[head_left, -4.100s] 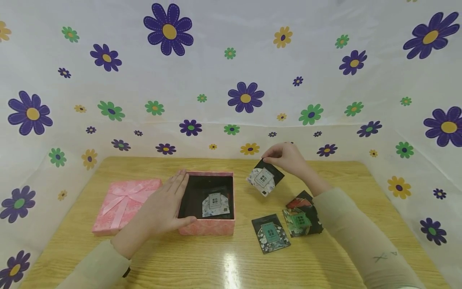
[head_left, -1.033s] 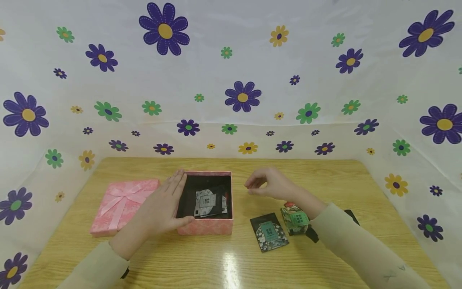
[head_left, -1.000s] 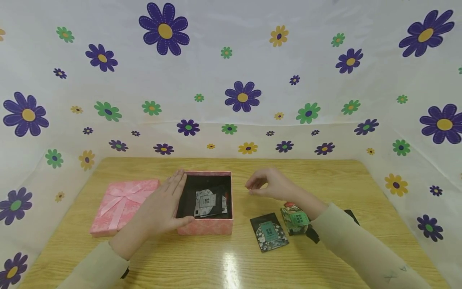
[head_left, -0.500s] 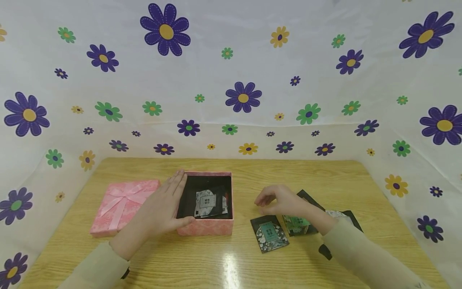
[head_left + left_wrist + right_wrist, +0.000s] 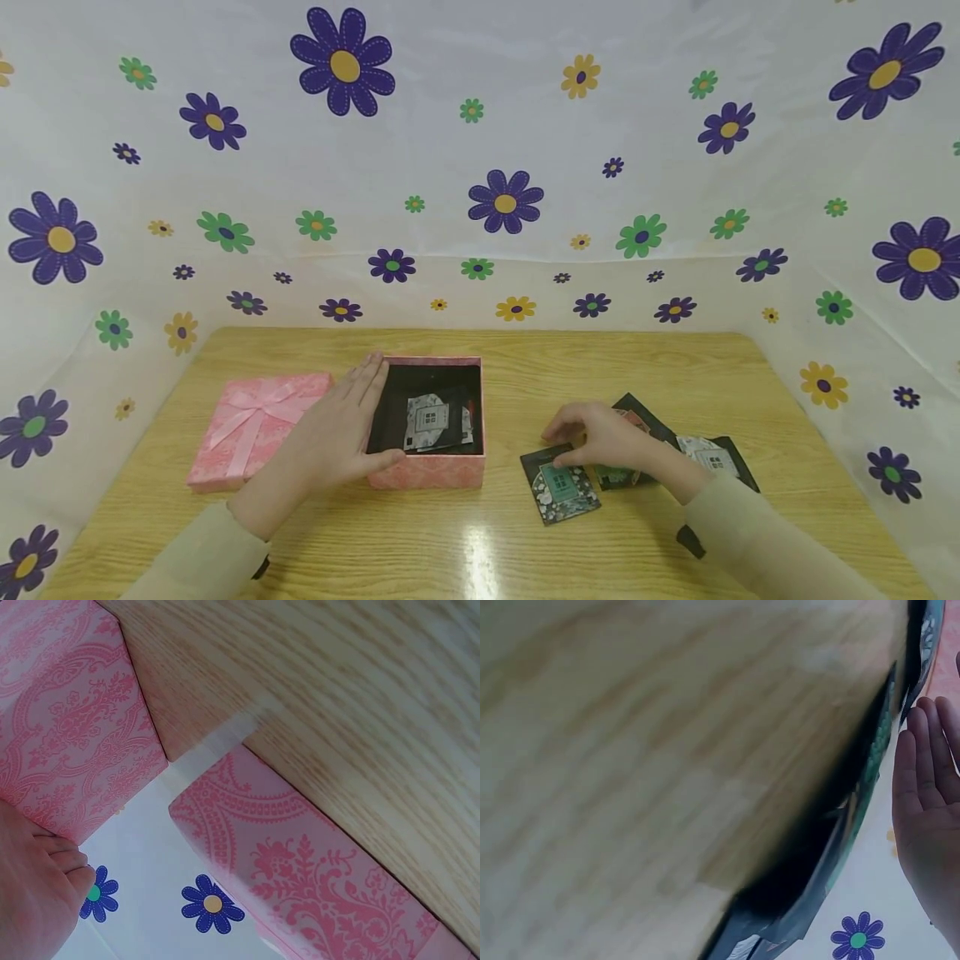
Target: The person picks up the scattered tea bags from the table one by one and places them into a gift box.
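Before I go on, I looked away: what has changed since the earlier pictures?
The pale-patterned packet that the right hand pinched has been let go; it appears to lie in the pink box. That hand has come nearer the camera, over the far edge of the teal-labelled packet; contact is unclear. The left hand stays at the box's left side; the lid is unmoved.

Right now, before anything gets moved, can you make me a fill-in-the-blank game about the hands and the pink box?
1. In the head view, the lid lies to the ____ of the box.
2. The ribbon on the lid is tied in a ____.
3. The hand over a loose packet is the person's ____ one.
4. The inside of the box is coloured ____.

Missing words: left; bow; right; black.
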Demonstrator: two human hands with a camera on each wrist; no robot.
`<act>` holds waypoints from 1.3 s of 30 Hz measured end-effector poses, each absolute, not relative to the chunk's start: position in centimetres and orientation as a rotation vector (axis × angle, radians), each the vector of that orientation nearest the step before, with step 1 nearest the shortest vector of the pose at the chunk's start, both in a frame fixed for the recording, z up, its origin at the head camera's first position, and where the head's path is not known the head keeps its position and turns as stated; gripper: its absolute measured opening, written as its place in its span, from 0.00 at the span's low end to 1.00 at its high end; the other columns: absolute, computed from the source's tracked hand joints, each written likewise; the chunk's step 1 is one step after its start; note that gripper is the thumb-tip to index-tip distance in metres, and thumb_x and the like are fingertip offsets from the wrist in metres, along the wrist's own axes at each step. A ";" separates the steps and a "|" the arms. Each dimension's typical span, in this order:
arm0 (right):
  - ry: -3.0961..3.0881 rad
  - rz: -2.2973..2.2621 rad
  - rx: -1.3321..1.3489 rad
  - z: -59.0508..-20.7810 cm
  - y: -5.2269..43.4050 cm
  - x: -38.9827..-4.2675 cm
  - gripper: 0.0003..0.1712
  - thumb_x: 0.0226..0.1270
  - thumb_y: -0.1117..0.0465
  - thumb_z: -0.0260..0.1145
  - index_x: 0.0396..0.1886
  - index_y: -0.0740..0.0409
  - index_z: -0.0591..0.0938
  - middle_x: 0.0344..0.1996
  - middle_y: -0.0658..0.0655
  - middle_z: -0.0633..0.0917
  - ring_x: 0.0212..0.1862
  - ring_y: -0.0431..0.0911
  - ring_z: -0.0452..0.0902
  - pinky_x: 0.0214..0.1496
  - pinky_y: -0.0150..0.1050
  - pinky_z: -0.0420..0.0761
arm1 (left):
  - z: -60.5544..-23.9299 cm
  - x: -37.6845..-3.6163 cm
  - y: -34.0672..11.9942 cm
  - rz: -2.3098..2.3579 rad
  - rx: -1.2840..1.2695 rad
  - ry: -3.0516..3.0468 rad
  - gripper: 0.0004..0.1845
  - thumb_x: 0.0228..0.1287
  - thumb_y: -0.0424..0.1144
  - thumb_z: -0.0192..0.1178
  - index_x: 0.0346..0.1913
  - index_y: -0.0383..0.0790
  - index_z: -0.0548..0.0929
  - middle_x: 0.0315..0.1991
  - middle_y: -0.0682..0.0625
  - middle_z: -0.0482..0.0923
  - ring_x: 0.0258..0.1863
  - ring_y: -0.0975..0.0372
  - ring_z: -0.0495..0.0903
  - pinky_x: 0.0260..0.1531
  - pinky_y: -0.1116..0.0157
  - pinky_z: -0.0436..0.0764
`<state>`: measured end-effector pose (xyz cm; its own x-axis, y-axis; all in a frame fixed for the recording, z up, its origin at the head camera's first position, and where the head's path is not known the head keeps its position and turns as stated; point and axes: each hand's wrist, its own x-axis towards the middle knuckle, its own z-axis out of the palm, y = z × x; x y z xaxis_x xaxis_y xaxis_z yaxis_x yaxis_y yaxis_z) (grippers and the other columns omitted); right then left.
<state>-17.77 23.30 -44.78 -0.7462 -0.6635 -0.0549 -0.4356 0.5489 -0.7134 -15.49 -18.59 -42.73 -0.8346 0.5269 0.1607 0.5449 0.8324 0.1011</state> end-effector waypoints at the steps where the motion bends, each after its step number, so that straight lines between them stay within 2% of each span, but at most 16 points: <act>1: 2.476 -1.000 -0.925 -44.9 23.4 -17.7 0.18 0.62 0.59 0.81 0.50 0.59 0.88 0.47 0.56 0.91 0.49 0.48 0.90 0.52 0.38 0.90 | -42.8 -15.5 -18.6 -0.212 -0.848 -2.885 0.62 0.63 0.70 0.63 0.83 0.26 0.54 0.86 0.34 0.48 0.85 0.41 0.53 0.82 0.45 0.63; 8: 2.472 -0.974 -0.911 -45.3 23.7 -17.4 0.25 0.59 0.59 0.83 0.55 0.58 0.86 0.51 0.56 0.90 0.55 0.50 0.89 0.59 0.36 0.88 | -42.9 -15.5 -18.7 -0.206 -0.843 -2.885 0.62 0.63 0.70 0.63 0.83 0.26 0.54 0.86 0.34 0.49 0.85 0.41 0.53 0.82 0.45 0.63; 16: 2.543 -0.808 -1.030 -45.3 23.6 -17.3 0.31 0.55 0.56 0.86 0.58 0.57 0.85 0.53 0.53 0.87 0.57 0.49 0.86 0.62 0.41 0.86 | -42.7 -15.5 -18.6 -0.224 -0.837 -2.889 0.62 0.63 0.70 0.63 0.83 0.26 0.54 0.86 0.34 0.49 0.86 0.41 0.53 0.82 0.45 0.63; 22: 2.593 -0.719 -1.068 -45.2 23.4 -17.3 0.30 0.56 0.53 0.86 0.57 0.53 0.87 0.51 0.50 0.86 0.54 0.47 0.84 0.61 0.46 0.86 | -42.9 -15.6 -18.7 -0.235 -0.831 -2.878 0.62 0.63 0.70 0.64 0.83 0.27 0.54 0.86 0.34 0.49 0.86 0.41 0.53 0.81 0.45 0.63; 30: 2.564 -0.770 -1.016 -45.1 23.3 -17.2 0.27 0.57 0.52 0.85 0.55 0.54 0.88 0.49 0.51 0.86 0.52 0.47 0.84 0.58 0.44 0.87 | -43.0 -15.6 -18.7 -0.236 -0.830 -2.883 0.62 0.63 0.70 0.64 0.83 0.27 0.53 0.86 0.34 0.48 0.85 0.41 0.54 0.81 0.45 0.63; 39: 2.578 -0.846 -0.926 -45.0 23.2 -17.4 0.22 0.60 0.59 0.83 0.52 0.55 0.86 0.49 0.53 0.90 0.53 0.49 0.88 0.55 0.41 0.88 | -43.0 -15.6 -18.6 -0.229 -0.830 -2.897 0.63 0.63 0.70 0.63 0.84 0.27 0.53 0.86 0.34 0.48 0.85 0.41 0.54 0.81 0.45 0.63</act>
